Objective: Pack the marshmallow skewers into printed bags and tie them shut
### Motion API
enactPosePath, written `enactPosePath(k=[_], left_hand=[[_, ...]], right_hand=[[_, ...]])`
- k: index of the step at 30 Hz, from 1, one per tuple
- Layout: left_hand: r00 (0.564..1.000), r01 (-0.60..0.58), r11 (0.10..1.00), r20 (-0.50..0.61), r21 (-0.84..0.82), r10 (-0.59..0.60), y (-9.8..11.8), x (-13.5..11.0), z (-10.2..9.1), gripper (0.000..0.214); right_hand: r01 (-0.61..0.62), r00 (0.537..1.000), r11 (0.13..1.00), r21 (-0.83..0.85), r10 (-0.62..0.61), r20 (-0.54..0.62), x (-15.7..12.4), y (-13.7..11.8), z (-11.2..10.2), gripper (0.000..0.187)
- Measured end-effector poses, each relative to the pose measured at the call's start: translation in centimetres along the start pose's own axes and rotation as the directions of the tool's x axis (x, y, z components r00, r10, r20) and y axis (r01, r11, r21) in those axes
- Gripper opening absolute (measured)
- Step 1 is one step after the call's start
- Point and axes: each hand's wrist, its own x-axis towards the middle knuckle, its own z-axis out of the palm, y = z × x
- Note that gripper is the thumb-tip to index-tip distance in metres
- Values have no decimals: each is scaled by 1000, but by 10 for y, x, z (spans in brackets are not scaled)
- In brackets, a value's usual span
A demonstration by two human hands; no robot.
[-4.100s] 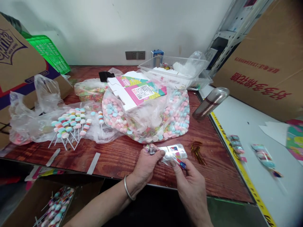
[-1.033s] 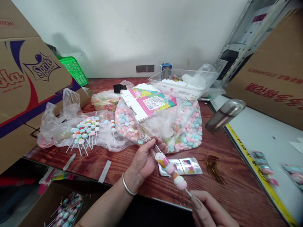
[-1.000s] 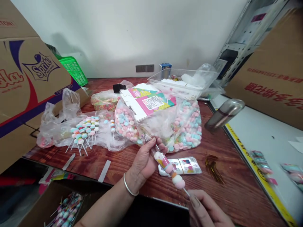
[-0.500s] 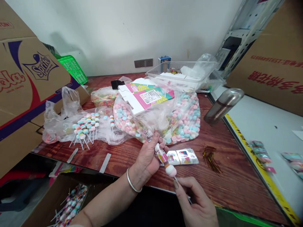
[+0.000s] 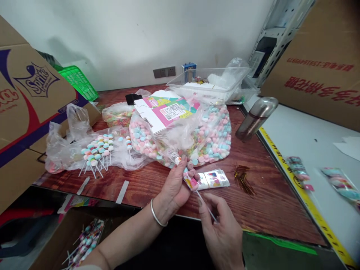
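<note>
My left hand (image 5: 178, 183) is closed around a small printed plastic wrapper (image 5: 190, 181) with a marshmallow lollipop inside it. Thin and white, the lollipop's stick (image 5: 207, 205) sticks out of the wrapper toward me, pinched by my right hand (image 5: 221, 227) between thumb and fingers. Just behind the left fingers lies a banded stack of printed wrappers (image 5: 214, 179). To its right is a loose bunch of gold twist ties (image 5: 244, 179). Several unwrapped marshmallow lollipops (image 5: 98, 150) rest on a clear plastic bag at the left.
A large bag of pink and blue marshmallows (image 5: 215, 138) fills the middle, with printed cardboard (image 5: 173, 110) on top. A steel flask (image 5: 257, 118) stands at right. Wrapped lollipops (image 5: 298, 170) lie on the white surface. An open box (image 5: 53, 240) of lollipops sits below the table's left edge.
The marshmallows that showed outside the wrapper are now inside it. My right hand has moved up and left toward my left hand, still pinching the stick. The view has shifted slightly.
</note>
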Motion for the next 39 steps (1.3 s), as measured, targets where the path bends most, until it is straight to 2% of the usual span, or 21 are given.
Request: enactPosePath(k=[2, 3, 4, 6, 9, 12, 14, 18, 21, 24, 27, 30, 32, 35, 37, 39], left_hand=[[1000, -24, 1000, 3, -3, 24, 0, 2, -1, 26], [999, -37, 999, 10, 4, 37, -1, 2, -1, 27], [999, -48, 999, 21, 19, 48, -4, 2, -1, 28], [998, -52, 996, 36, 66, 50, -14, -1, -1, 30], [999, -37, 986, 41, 165, 30, -34, -7, -3, 35], [999, -28, 972, 35, 234, 20, -49, -13, -7, 34], [999, -36, 966, 17, 255, 33, -53, -14, -11, 30], [1000, -24, 957, 16, 289, 20, -52, -11, -16, 33], [999, 39, 958, 24, 284, -48, -49, -8, -19, 34], [986, 112, 951, 86, 289, -143, -48, -10, -21, 32], [967, 134, 944, 170, 302, -192, -47, -14, -24, 29], [978, 40, 943, 182, 329, -105, -47, -16, -29, 24], [988, -20, 935, 148, 354, -35, -48, -14, -33, 19], [994, 5, 909, 98, 417, -51, -49, -11, -37, 21], [992, 34, 880, 93, 474, -88, -49, -11, -37, 27], [986, 42, 865, 117, 500, -115, -47, -14, -34, 31]], right_hand=[[57, 998, 997, -44, -57, -4, -3, 2, -2, 12], [49, 999, 998, -41, -49, 7, -3, 2, -2, 14], [6, 1000, 1000, -15, -6, 28, -4, 2, -1, 17], [-160, 985, 983, 94, 152, 86, -1, 0, 2, 22], [-387, 921, 865, 317, 348, 176, 7, 0, 9, 29], [-471, 882, 753, 460, 420, 216, 15, 6, 14, 40], [-487, 873, 742, 462, 433, 225, 17, 9, 13, 42], [-458, 888, 836, 302, 418, 192, 16, 11, 5, 39], [-321, 944, 933, 163, 301, 135, 13, 11, 4, 41], [-176, 983, 984, 16, 174, 58, 12, 14, 6, 32], [-170, 985, 984, 59, 172, -31, 17, 18, 5, 24], [-218, 975, 952, 216, 205, 81, 22, 19, 0, 23], [-213, 971, 957, 198, 186, 147, 21, 19, -1, 23], [-129, 986, 987, -100, 139, 98, 13, 20, 5, 29], [-95, 994, 944, -315, 105, 15, 7, 21, 12, 34], [-101, 995, 923, -372, 92, -43, 5, 23, 14, 33]])
